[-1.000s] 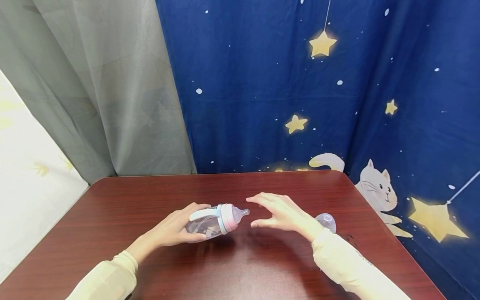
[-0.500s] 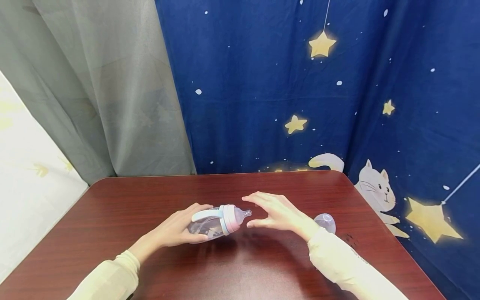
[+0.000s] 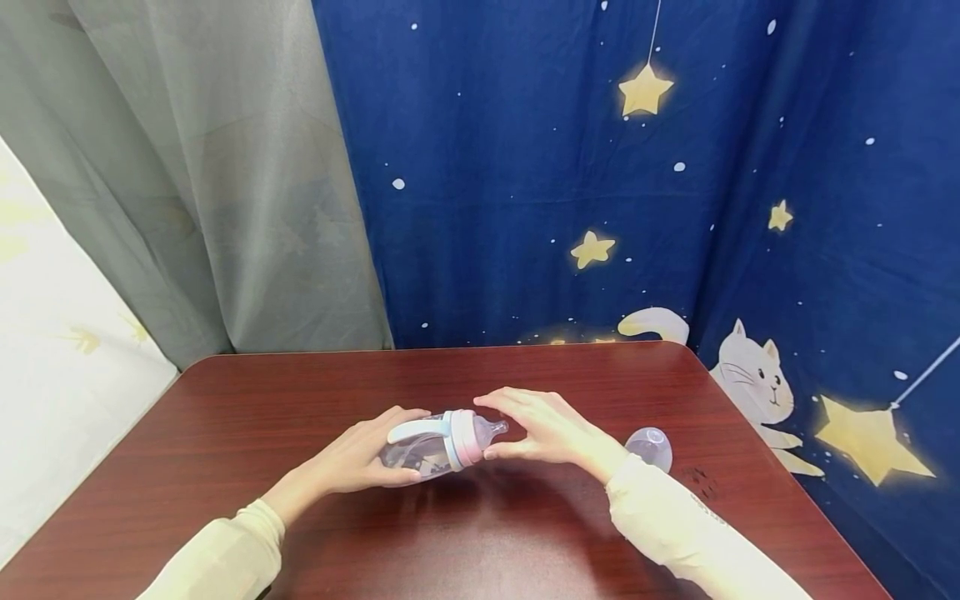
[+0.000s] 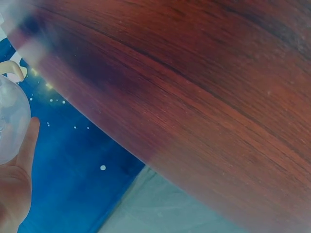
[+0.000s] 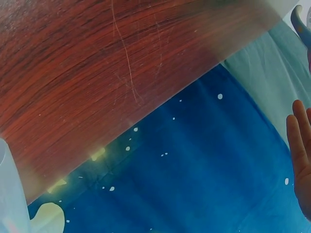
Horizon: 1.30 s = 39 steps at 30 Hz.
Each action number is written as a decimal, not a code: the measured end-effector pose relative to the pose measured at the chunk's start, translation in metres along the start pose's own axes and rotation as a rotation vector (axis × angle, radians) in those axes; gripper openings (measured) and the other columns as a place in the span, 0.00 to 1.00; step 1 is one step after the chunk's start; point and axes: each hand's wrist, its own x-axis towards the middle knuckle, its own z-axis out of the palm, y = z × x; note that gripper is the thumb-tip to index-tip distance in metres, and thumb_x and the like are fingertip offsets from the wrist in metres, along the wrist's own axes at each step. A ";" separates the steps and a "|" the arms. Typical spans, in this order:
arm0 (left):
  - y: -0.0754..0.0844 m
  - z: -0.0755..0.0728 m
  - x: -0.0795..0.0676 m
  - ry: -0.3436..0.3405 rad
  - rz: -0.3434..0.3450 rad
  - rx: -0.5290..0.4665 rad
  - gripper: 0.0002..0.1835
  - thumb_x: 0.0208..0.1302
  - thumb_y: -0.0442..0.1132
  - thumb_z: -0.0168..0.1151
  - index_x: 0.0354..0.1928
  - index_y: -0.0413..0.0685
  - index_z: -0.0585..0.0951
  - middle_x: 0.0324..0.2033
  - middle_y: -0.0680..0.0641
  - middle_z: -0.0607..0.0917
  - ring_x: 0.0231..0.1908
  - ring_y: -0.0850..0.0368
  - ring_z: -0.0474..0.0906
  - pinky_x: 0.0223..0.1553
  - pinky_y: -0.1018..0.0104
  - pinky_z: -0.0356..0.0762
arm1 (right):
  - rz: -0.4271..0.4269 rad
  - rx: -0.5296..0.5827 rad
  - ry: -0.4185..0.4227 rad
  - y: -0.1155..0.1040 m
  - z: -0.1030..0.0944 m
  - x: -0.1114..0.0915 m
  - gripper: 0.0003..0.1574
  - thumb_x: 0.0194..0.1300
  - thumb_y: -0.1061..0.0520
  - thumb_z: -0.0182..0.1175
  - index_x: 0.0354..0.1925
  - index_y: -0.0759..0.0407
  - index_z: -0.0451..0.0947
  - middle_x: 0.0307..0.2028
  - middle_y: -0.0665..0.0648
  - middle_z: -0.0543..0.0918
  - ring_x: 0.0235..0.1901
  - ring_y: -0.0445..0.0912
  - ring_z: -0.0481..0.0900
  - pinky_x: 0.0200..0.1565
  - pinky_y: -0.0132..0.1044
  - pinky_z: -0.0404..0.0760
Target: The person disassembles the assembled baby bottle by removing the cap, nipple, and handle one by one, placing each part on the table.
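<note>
In the head view my left hand grips the clear body of a baby bottle, tilted with its teat pointing right. The bottle has a pale blue-white handle and a pink-and-white collar. My right hand is spread round the teat, thumb and fingers beside the collar; I cannot tell whether they touch it. A clear dome-shaped cap lies on the table behind my right wrist. The left wrist view shows part of the bottle above my left hand. Only straight fingers of my right hand show in the right wrist view.
A dark red wooden table lies under both hands. Beyond its far edge hang a grey curtain and a blue curtain with stars and a white cat. Small dark marks are on the table right of the cap.
My right hand has moved left, closing in on the teat and collar. The left hand and bottle have shifted slightly right. The cap has stayed in place.
</note>
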 end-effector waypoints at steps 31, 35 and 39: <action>0.007 0.005 0.009 0.007 0.027 -0.030 0.37 0.48 0.62 0.64 0.60 0.55 0.68 0.42 0.62 0.72 0.32 0.67 0.72 0.30 0.69 0.71 | 0.064 0.160 -0.098 -0.010 0.005 -0.002 0.48 0.51 0.29 0.58 0.65 0.47 0.61 0.55 0.48 0.73 0.48 0.39 0.74 0.48 0.35 0.72; 0.008 0.005 0.010 0.009 0.034 -0.029 0.37 0.49 0.62 0.64 0.60 0.56 0.67 0.43 0.62 0.71 0.32 0.67 0.72 0.31 0.69 0.71 | 0.061 0.198 -0.089 -0.012 0.004 -0.002 0.48 0.51 0.31 0.60 0.65 0.49 0.61 0.56 0.49 0.72 0.49 0.39 0.73 0.49 0.35 0.71; 0.008 0.005 0.012 -0.001 0.038 -0.032 0.37 0.49 0.62 0.64 0.60 0.57 0.67 0.43 0.62 0.72 0.32 0.67 0.72 0.30 0.69 0.71 | 0.057 0.216 -0.079 -0.013 0.002 -0.003 0.47 0.51 0.34 0.62 0.64 0.50 0.62 0.55 0.50 0.73 0.50 0.41 0.73 0.48 0.36 0.72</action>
